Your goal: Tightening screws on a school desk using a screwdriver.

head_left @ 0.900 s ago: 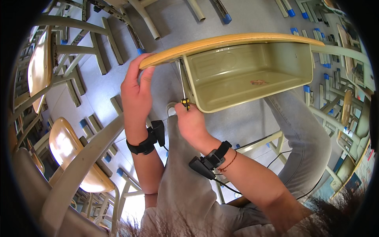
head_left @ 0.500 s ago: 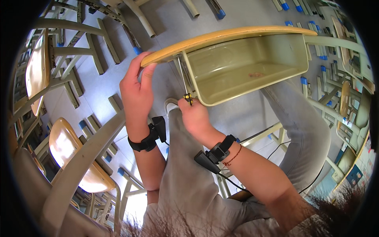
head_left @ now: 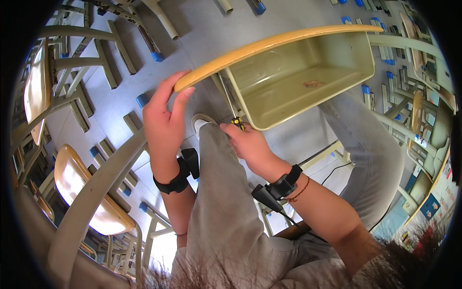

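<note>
Screwdriver (head_left: 237, 122), blk/ylw handle, is in R hand (head_left: 252, 145), grip clamped on handle, near lower L corner of metal tray (head_left: 284, 74). Shaft runs up alongside tray's L wall twd underside of wood-topped bench (head_left: 269, 46); can't tell if tip touches. L hand (head_left: 163, 118): grip clamped on bench top's L end, thumb one side, fingers other. Reddish patch (head_left: 314, 84) on tray floor. Blk wristbands (head_left: 176, 182) both arms.

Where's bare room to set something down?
Inside the desk tray, around the small reddish mark, and on the floor beyond the wooden desktop. It's crowded left, among chairs, and beside the tray, where the right hand holds a screwdriver.
</note>
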Motion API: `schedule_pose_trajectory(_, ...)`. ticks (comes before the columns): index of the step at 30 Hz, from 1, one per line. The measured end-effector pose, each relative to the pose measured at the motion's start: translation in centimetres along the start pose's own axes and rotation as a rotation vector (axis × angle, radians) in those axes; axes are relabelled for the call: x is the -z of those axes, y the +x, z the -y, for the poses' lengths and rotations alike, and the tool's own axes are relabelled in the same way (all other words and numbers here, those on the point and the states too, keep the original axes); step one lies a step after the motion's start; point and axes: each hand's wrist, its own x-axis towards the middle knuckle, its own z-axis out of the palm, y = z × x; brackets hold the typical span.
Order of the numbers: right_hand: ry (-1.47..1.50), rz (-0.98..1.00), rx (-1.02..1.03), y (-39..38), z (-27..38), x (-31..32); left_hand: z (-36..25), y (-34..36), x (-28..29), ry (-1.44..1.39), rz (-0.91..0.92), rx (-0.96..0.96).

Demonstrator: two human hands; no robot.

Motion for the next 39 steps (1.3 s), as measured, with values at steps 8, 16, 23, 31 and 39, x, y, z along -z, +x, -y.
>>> schedule_pose_trajectory(8,0.279,0.396,-0.176,2.0,-0.4,2.7,0.3,0.0,-0.4,-0.048,-0.010,-0.014)
schedule_pose_trajectory(16,0.211,0.545,-0.269,2.5,-1.4,1.8,-0.5,-0.3,-0.4,-0.027,-0.014,0.029)
schedule_pose_trajectory(23,-0.435,-0.168,0.243,2.9,-3.8,-0.8,-0.4,-0.4,-0.8,0.001,-0.023,0.009)
schedule_pose_trajectory(31,-0.534,-0.242,0.362,2.1,-2.8,-1.3,-0.4,-0.5,-0.8,-0.024,-0.034,0.028)
schedule_pose_trajectory(39,-0.479,-0.251,0.616,-0.1,-3.1,-0.7,-0.1,-0.5,-0.6,-0.044,-0.042,0.011)
